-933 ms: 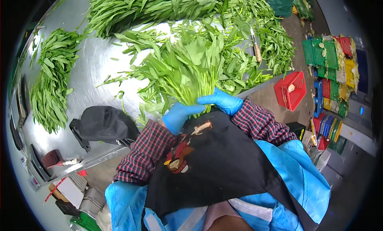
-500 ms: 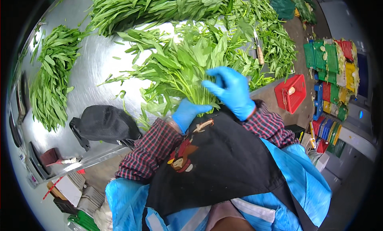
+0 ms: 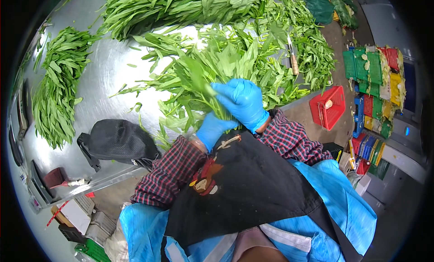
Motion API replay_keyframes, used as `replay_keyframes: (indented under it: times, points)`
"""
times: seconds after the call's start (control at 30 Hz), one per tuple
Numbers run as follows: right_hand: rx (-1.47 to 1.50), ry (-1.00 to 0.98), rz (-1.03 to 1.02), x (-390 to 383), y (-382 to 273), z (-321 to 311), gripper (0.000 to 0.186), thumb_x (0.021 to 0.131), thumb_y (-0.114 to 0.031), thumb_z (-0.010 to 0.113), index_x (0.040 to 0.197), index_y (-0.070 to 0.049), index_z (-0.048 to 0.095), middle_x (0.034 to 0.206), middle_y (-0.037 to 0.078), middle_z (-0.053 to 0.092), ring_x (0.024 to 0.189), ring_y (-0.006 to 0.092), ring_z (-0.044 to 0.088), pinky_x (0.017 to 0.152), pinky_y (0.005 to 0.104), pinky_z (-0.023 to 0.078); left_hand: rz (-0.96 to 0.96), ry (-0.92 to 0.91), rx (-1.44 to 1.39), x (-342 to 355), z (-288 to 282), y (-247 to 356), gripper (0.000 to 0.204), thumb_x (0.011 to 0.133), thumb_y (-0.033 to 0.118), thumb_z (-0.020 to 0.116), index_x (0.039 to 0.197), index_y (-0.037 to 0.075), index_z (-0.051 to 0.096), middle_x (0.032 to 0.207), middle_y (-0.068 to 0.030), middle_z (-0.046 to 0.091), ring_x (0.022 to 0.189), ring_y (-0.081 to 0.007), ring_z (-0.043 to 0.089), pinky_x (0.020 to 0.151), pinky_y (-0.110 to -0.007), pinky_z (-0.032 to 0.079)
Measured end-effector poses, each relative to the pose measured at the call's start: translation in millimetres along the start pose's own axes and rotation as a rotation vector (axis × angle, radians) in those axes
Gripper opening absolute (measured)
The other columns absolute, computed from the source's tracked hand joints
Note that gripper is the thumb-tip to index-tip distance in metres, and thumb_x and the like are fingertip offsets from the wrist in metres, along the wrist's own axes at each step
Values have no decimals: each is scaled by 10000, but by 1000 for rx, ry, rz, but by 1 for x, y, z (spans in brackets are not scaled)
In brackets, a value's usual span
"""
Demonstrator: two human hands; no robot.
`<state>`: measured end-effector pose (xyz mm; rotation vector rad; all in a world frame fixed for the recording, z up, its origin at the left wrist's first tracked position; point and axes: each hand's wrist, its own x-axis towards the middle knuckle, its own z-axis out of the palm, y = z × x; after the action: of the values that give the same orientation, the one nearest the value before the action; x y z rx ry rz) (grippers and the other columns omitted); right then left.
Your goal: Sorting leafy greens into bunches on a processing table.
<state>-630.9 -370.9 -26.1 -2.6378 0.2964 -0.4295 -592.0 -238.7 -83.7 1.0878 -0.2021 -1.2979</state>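
My left hand (image 3: 214, 130), in a blue glove, is wrapped round the lower stems of a bunch of leafy greens (image 3: 221, 72) close to my apron. The leaves fan out away from me over the table. My right hand (image 3: 244, 101), gloved too, is closed with thumb and fingers pinching a leafy stem (image 3: 199, 81) at the bunch's near left side; that stem is smeared by motion. Loose greens (image 3: 181, 112) lie under and around the bunch. A knife (image 3: 293, 58) with a wooden handle rests among the greens to the right.
Big heaps of greens (image 3: 181, 8) cover the metal table's (image 3: 106, 76) far side, with another pile (image 3: 61, 85) at left. A black bag (image 3: 120, 142) sits near the front edge. A red basket (image 3: 327, 107) stands beyond the right edge, near stacked coloured crates (image 3: 375, 72).
My right hand has moved left and closed, from spread fingers beside the bunch to a pinch on a stem. My left hand has kept its hold.
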Motion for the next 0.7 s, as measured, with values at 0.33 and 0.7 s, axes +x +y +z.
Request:
replay_keyframes:
  times: [0.33, 0.7]
  points:
    - [387, -302, -139, -15, -2, -7, 188, 800, -113, 620, 987, -114, 624, 942, 92, 617, 879, 328, 586, 767, 388, 485, -174, 78, 376, -2, -17, -13, 212, 818, 131, 666, 1008, 38, 650, 960, -83, 669, 898, -187, 631, 779, -336, 512]
    - [1084, -747, 365, -27, 11, -79, 196, 859, -122, 665, 1030, -33, 633, 912, 35, 649, 881, 113, 600, 810, 289, 492, -108, -167, 69, -8, -10, -1, 315, 858, 65, 646, 1167, 24, 608, 1009, -56, 667, 967, -164, 621, 880, -312, 492]
